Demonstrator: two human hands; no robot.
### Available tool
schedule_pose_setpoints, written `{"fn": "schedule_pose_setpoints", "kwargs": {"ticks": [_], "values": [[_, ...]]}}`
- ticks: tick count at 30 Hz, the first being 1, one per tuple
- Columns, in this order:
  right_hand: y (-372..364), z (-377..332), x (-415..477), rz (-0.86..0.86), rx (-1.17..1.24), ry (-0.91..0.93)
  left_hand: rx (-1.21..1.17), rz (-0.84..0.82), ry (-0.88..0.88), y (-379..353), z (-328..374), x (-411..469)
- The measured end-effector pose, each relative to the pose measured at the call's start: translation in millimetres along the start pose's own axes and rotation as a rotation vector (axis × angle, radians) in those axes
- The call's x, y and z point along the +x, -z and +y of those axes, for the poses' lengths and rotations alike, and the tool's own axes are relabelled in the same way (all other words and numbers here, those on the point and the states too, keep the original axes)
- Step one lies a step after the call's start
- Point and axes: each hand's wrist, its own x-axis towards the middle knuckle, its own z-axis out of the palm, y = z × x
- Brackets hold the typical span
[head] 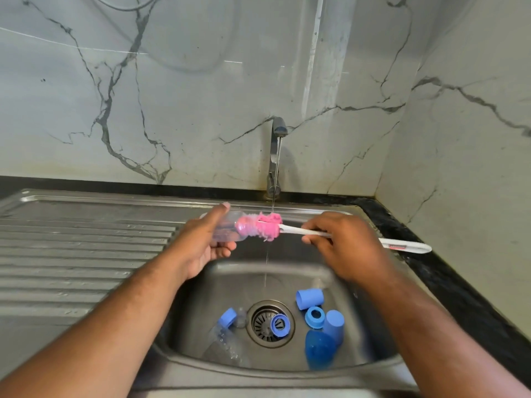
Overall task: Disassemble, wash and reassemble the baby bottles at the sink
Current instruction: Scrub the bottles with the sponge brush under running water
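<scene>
Wash step — left hand (pixel 201 242) wraps fingers round the clear bottle (pixel 227 228) over the sink (pixel 230 282), right hand (pixel 344 242) pinching the brush (pixel 270 225) handle, pink head half inside. Next, prob.: push deeper w/ a twist.

Bottle (pixel 230 228) partly covered by left hand (pixel 201 244). Brush (pixel 268 225) head blurred; handle middle hidden by right hand (pixel 344 248), label unreadable. Forearms (pixel 115 326) cut off at bottom edge.
</scene>
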Motion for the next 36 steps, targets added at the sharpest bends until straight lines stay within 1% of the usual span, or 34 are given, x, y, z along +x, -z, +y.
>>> {"fn": "schedule_pose_setpoints", "kwargs": {"ticks": [3,5,7,8,9,11,13,15,18,20,22,24,26,27,28,29,31,33,36], "values": [[-1,4,0,0.034,-0.016,0.088,0.0,-0.018,0.05,-3,0,-2],[-2,3,0,0.039,-0.012,0.125,0.024,-0.07,0.054,-6,0,-4],[-6,-6,-1,-0.031,-0.023,0.174,0.081,-0.182,0.061,-15,-3,-12],[-9,-11,-2,-0.069,-0.047,0.182,0.106,-0.216,0.06,-22,-5,-16],[-9,-15,-2,-0.075,-0.065,0.159,0.116,-0.21,0.056,-28,-6,-18],[-6,-12,0,-0.008,-0.041,0.07,0.086,-0.12,0.067,-32,-5,-17],[0,-4,-1,0.125,-0.07,0.049,0.033,-0.052,0.108,-24,-3,-10],[0,0,0,0.246,-0.179,0.102,0.015,-0.042,0.16,-17,-2,-6],[-7,-3,1,0.316,-0.269,0.121,-0.034,-0.098,0.205,-17,-3,-7],[-9,-3,1,0.319,-0.272,0.039,-0.031,-0.133,0.154,-18,-1,-6],[-9,-3,1,0.213,-0.257,-0.096,0.057,-0.169,0.01,-18,0,-4],[-11,-2,1,0.078,-0.247,-0.216,0.203,-0.185,-0.147,-14,2,-5],[-13,1,2,0.004,-0.226,-0.263,0.34,-0.2,-0.238,-7,3,-5],[-14,3,3,-0.024,-0.209,-0.264,0.368,-0.21,-0.249,-4,2,-5],[-14,4,3,-0.048,-0.192,-0.256,0.355,-0.215,-0.242,-2,2,-5],[-15,4,3,-0.057,-0.175,-0.24,0.293,-0.214,-0.223,-1,3,-4],[-14,5,4,-0.027,-0.129,-0.182,0.117,-0.206,-0.159,-3,3,-4],[-14,7,3,0.021,-0.062,-0.083,0.024,-0.191,-0.074,-6,4,-6],[-17,9,2,0.076,0.014,0.022,0.056,-0.201,0.087,-7,4,-11]]}}
